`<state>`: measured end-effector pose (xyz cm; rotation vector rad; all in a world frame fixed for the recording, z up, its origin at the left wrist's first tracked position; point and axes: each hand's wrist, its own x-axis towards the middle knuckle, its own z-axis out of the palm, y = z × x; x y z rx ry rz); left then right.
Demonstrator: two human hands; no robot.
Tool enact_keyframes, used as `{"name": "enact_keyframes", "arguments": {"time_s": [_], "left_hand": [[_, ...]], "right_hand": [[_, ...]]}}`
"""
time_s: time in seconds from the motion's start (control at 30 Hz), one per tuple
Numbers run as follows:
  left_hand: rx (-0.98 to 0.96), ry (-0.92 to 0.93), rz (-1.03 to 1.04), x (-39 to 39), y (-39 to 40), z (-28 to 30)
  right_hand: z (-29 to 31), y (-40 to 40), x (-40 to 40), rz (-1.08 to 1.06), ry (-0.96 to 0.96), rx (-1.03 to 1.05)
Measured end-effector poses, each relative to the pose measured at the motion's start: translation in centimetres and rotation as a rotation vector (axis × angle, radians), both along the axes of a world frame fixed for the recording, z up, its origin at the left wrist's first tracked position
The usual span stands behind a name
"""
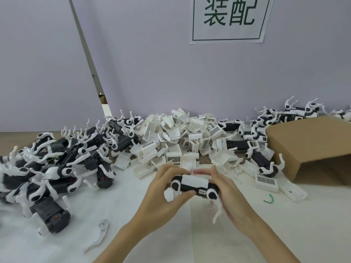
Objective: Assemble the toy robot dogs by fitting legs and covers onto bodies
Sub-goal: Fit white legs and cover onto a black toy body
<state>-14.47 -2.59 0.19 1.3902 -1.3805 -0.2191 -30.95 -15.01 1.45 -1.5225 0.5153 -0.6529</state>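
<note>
A black toy dog body [191,187] with white legs and a white cover [195,180] on its back hangs above the table, held between both hands. My left hand [165,190] grips its left end, thumb along the near side. My right hand [226,188] grips the right end, fingers over the cover's far edge. One white leg [217,210] dangles below the body. A heap of white covers [176,141] lies behind the hands.
Black bodies with legs [57,168] pile up at the left, more at the back right [266,130]. An open cardboard box [311,147] lies on its side at the right. A loose white leg [98,236] and a green twist [268,199] rest on the white table.
</note>
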Motion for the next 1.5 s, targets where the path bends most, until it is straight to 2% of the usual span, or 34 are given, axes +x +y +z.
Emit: {"name": "enact_keyframes", "arguments": {"time_s": [0.07, 0.13, 0.23, 0.33, 0.53, 0.67, 0.73, 0.8, 0.93, 1.03, 1.13, 1.23, 1.33, 1.4, 1.43, 1.5], "left_hand": [[-0.007, 0.023, 0.084, 0.0, -0.1, 0.2], [-0.011, 0.015, 0.128, 0.2, -0.1, 0.1], [-0.01, 0.0, 0.136, 0.1, -0.3, -0.2], [-0.02, 0.019, 0.147, -0.1, -0.4, -0.3], [-0.055, -0.003, 0.147, -0.2, -0.4, -0.2], [-0.058, -0.132, 0.186, -0.5, -0.7, -0.3], [-0.015, -0.046, 0.105, -1.0, -0.5, -0.5], [0.012, 0.114, -0.016, -1.6, -0.2, -0.4], [-0.031, 0.068, -0.016, -2.1, -0.2, 0.3], [-0.069, 0.174, -0.009, -2.4, -0.3, 0.5], [-0.061, 0.354, 0.022, -2.1, -0.4, 0.8], [0.028, 0.56, -0.07, -0.8, -0.3, 1.4], [0.121, 0.482, -0.043, -0.2, -0.2, 1.5], [0.124, 0.435, -0.014, -0.4, -0.3, 1.2], [0.104, 0.42, -0.012, -0.5, -0.3, 1.0], [0.065, 0.426, -0.03, -0.3, -0.3, 0.7]], "right_hand": [[-0.1, 0.0, -0.4, -0.009, -0.005, -0.318], [-0.3, 0.0, -0.6, 0.026, 0.09, -0.617], [-1.2, 0.1, -0.1, -0.096, 0.222, -0.881], [-1.9, 0.6, 0.6, -0.218, 0.182, -1.002], [-1.5, 0.6, 0.6, -0.294, 0.163, -1.084], [-1.7, 1.5, 1.0, -0.277, 0.191, -1.025], [-2.1, 1.6, 1.3, -0.245, 0.225, -1.007], [-2.1, 1.2, 1.4, -0.221, 0.137, -0.919], [-1.9, 0.3, 1.1, -0.191, -0.033, -0.724], [-1.7, 0.4, 1.1, -0.152, -0.086, -0.67], [-2.1, 0.1, 1.3, -0.147, -0.074, -0.733], [-2.4, -0.4, 1.1, -0.259, 0.007, -0.906], [-2.2, -0.6, 0.9, -0.38, 0.081, -1.136], [-2.0, -0.5, 0.8, -0.375, 0.096, -1.16], [-1.8, -0.4, 0.7, -0.345, 0.093, -1.106], [-1.2, -0.5, 0.2, -0.202, 0.07, -0.822]]}}
